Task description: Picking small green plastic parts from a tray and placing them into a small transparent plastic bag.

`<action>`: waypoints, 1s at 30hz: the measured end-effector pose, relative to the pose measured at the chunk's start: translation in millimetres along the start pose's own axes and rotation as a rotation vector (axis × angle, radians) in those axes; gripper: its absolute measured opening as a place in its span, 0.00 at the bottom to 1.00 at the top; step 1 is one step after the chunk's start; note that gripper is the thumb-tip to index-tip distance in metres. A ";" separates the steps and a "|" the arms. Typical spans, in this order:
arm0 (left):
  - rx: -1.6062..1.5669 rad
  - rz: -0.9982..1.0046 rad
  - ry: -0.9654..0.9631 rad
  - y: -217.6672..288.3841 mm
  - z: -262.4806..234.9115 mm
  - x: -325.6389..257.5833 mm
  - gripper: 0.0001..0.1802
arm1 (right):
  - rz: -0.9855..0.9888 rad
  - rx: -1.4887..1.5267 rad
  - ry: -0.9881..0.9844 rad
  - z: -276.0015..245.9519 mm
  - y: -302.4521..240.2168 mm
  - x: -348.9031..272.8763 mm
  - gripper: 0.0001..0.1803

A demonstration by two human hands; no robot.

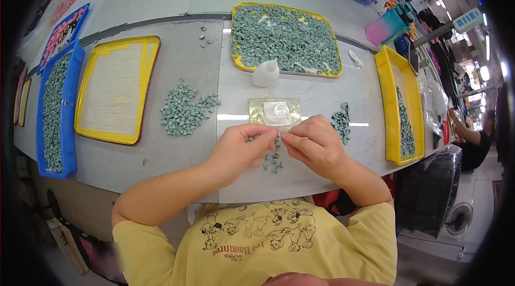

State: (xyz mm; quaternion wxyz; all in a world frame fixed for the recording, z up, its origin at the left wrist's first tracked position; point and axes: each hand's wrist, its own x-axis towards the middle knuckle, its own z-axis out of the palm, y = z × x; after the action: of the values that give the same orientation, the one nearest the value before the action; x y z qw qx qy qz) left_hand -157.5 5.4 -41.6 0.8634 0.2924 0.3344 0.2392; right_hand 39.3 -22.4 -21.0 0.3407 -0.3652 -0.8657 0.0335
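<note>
Pinches together the fingertips of left hand and right hand, on something too hidden to name, just nearside of the gold sheet, with loose green pieces farther nearside, nearer the left hand, pointing various ways.
</note>
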 end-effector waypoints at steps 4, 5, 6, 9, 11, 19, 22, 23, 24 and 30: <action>-0.002 0.038 0.039 -0.6 1.3 9.2 0.10 | -0.044 -0.179 0.027 0.6 23.9 -10.6 0.17; -0.004 0.037 0.035 -1.0 2.1 10.9 0.10 | -0.066 -0.256 0.025 0.4 28.2 -11.9 0.17; -0.006 0.059 0.045 -1.3 2.9 12.2 0.10 | -0.064 -0.259 0.023 -0.4 29.8 -12.6 0.17; -0.009 0.078 0.066 -3.5 0.5 16.2 0.10 | -0.078 -0.316 -0.040 0.5 33.8 -14.1 0.18; -0.010 0.075 0.076 -4.1 -2.2 18.1 0.10 | -0.118 -0.362 -0.055 4.1 36.7 -15.9 0.18; -0.015 0.057 0.099 -3.6 -5.8 21.6 0.12 | -0.140 -0.388 -0.053 11.3 37.7 -16.2 0.17; -0.037 0.072 0.085 -8.1 -12.7 22.5 0.14 | -0.094 -0.317 -0.026 9.4 34.8 -14.7 0.17; -0.037 0.072 0.084 -8.2 -13.2 22.3 0.14 | -0.051 -0.251 -0.003 8.9 33.7 -14.7 0.16; -0.027 0.088 0.077 -8.2 -13.5 22.0 0.14 | -0.051 -0.251 -0.004 11.8 33.0 -15.1 0.16; 0.029 0.156 0.070 -4.8 -14.6 14.9 0.12 | 0.559 0.392 0.109 15.4 21.8 -9.6 0.08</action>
State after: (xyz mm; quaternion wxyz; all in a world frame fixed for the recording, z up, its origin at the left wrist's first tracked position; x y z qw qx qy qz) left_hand -157.0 16.1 -60.1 0.8257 0.3213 0.3440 0.3109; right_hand 47.9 -9.9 -44.8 0.4279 -0.5173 -0.6896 0.2715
